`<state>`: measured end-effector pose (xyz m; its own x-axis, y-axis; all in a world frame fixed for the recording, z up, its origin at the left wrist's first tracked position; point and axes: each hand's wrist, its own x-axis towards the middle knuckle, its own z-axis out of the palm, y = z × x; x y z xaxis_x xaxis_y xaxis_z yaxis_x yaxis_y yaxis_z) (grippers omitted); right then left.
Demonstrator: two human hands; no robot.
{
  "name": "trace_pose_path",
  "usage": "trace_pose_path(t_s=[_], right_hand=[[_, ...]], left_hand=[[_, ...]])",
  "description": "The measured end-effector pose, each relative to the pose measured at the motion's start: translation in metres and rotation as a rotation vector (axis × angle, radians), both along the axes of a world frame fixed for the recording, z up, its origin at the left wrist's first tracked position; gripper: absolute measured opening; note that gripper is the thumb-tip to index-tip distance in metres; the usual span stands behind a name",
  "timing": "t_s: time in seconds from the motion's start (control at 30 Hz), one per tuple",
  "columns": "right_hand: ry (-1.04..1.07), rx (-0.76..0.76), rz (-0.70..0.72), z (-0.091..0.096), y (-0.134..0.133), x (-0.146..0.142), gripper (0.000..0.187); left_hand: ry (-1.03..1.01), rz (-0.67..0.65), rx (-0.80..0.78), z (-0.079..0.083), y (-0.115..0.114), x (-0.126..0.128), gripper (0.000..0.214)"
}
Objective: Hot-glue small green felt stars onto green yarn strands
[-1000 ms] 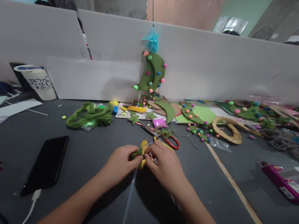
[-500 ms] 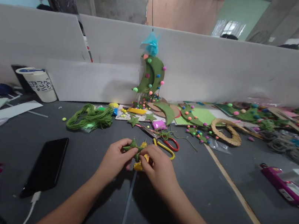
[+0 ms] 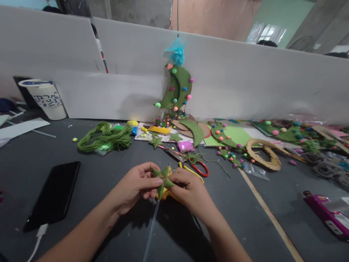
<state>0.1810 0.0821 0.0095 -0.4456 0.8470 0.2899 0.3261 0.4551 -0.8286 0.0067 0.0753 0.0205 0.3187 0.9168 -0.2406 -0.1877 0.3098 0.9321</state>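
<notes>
Between the thumb and fingers of my left hand [image 3: 142, 185] is a small green felt star [image 3: 163, 182], its face turned up toward me. My right hand [image 3: 190, 190] is closed around a yellow hot glue gun [image 3: 165, 194], just right of the star; the hand and star hide much of the gun. A long translucent glue stick [image 3: 149, 236] sticks out of the gun's rear toward me. Just beyond my hands lie red-handled scissors [image 3: 200, 168] and a yellow-handled pair [image 3: 192, 173]. Another green star [image 3: 156, 141] rests farther back.
Green yarn [image 3: 104, 138] lies at the back left, near a white cup [image 3: 46, 98]. A phone [image 3: 53, 196] on a cable is at left. A decorated green felt moon [image 3: 177, 87] hangs before the white partition [image 3: 250, 81]. A straw ring [image 3: 264, 155] and magenta power strip [image 3: 334, 216] are at right.
The star has turned so its face shows more fully, now in my left hand alone. My right hand has moved off the star and closed on the glue gun.
</notes>
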Motion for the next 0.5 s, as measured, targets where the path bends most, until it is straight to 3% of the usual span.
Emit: trace_pose_path(t_s=[0.13, 0.27, 0.5], right_hand=[[-0.094, 0.017, 0.003, 0.004, 0.004, 0.008, 0.015], [-0.161, -0.051, -0.103, 0.001, 0.005, 0.007, 0.012], [-0.081, -0.153, -0.246, -0.011, 0.006, -0.004, 0.011]], left_hand=[[0.209, -0.067, 0.08, 0.002, -0.003, 0.002, 0.02], [0.407, -0.074, 0.195, -0.004, -0.004, 0.006, 0.015], [0.753, 0.071, 0.486, -0.014, -0.004, 0.008, 0.006]])
